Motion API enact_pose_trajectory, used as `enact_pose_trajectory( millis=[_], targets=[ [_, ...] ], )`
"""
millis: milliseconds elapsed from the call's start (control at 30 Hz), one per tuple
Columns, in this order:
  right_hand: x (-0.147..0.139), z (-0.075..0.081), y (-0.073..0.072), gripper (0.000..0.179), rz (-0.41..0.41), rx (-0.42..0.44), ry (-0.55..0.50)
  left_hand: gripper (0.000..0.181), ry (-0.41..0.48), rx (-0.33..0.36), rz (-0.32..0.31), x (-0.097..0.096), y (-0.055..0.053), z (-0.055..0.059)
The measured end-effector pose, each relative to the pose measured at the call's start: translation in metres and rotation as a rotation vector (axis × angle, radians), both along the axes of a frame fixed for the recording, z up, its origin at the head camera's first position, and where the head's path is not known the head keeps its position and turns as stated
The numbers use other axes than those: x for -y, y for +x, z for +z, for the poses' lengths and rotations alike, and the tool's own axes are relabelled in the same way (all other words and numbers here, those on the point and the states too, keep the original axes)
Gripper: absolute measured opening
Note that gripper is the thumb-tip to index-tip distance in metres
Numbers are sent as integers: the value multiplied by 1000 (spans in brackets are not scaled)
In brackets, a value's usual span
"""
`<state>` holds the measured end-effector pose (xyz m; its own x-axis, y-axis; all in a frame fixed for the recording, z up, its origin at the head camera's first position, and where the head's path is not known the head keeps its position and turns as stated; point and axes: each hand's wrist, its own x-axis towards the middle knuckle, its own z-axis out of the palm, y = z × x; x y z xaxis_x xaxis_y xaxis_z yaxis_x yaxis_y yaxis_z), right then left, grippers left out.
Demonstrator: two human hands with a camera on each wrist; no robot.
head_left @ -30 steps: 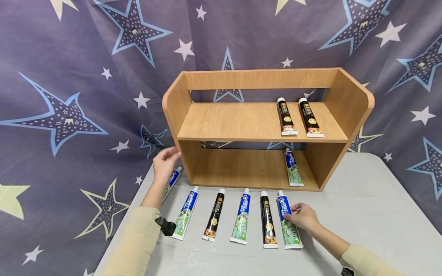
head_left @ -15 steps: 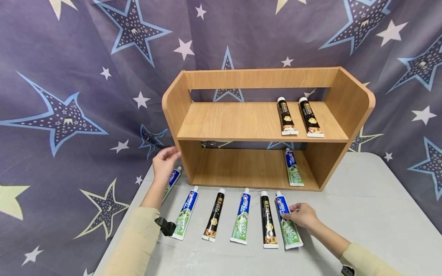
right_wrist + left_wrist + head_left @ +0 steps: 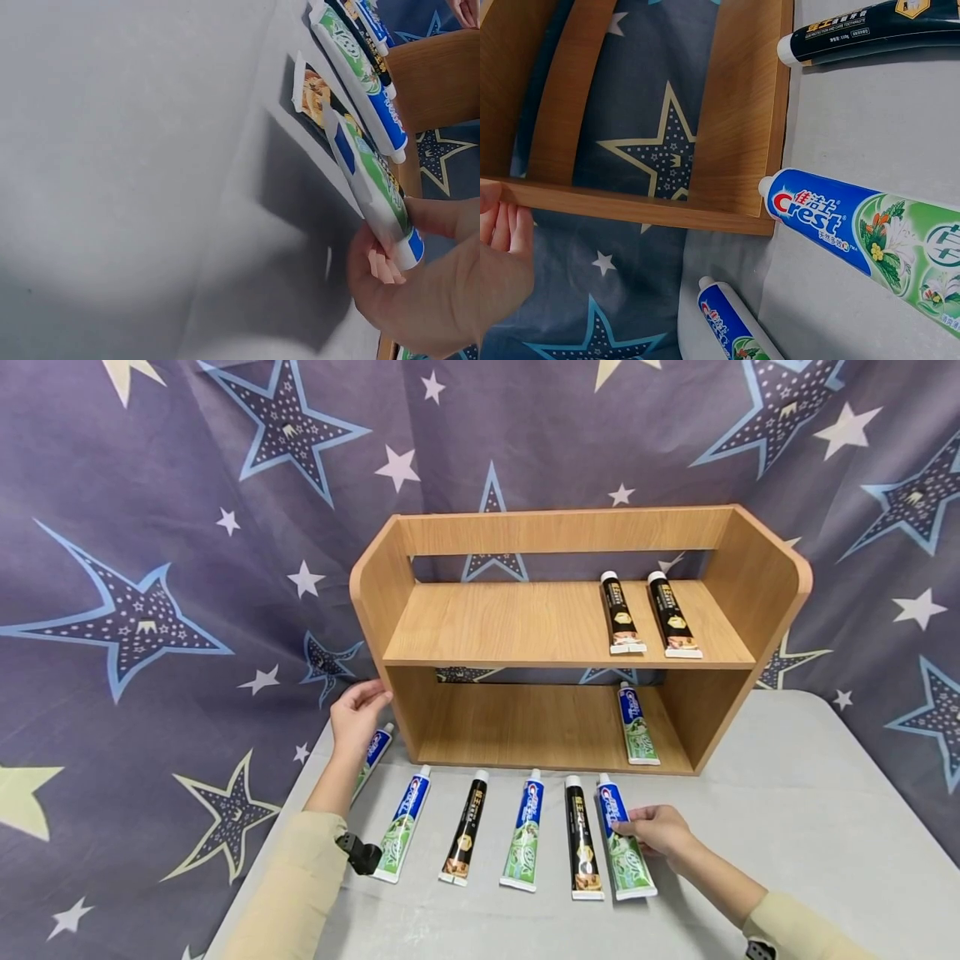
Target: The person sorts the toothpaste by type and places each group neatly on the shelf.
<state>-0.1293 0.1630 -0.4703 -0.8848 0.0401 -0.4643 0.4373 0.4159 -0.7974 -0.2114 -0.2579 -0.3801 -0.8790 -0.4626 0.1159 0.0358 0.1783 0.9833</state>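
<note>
My right hand point(image 3: 658, 829) pinches a blue and green Crest toothpaste tube point(image 3: 628, 860) at the right end of the front row. In the right wrist view this toothpaste tube point(image 3: 369, 176) is tilted and raised off the table, with a shadow beneath it. My left hand point(image 3: 357, 718) grips the front edge of the left side panel of the wooden shelf point(image 3: 480, 625). The left wrist view has the thumb and fingers of the left hand point(image 3: 506, 255) on either side of that panel edge point(image 3: 630, 212).
More tubes lie in front of the shelf, including a black tube point(image 3: 583, 843) and a Crest tube point(image 3: 523, 835). Another Crest tube point(image 3: 373, 756) is partly behind the left forearm. Two black tubes point(image 3: 621, 614) rest on the upper board; one Crest tube point(image 3: 639, 727) lies below.
The Crest tube in my right hand has shifted slightly left and turned, its cap end swinging left. My left hand has stayed at the shelf's side panel.
</note>
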Motion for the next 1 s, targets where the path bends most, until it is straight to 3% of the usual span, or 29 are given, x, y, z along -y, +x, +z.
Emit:
enact_pose_trajectory(
  millis=[233,533,1000],
  targets=[
    [-1,4,-5,41,11,19,-30,27,9,-29,5,1,-1,-1],
    [0,9,-16,33,2,18,-71,27,1,-30,7,0,0,0],
    [1,3,-41,38,-4,48,-159,27,18,-46,12,0,1,0]
  ],
)
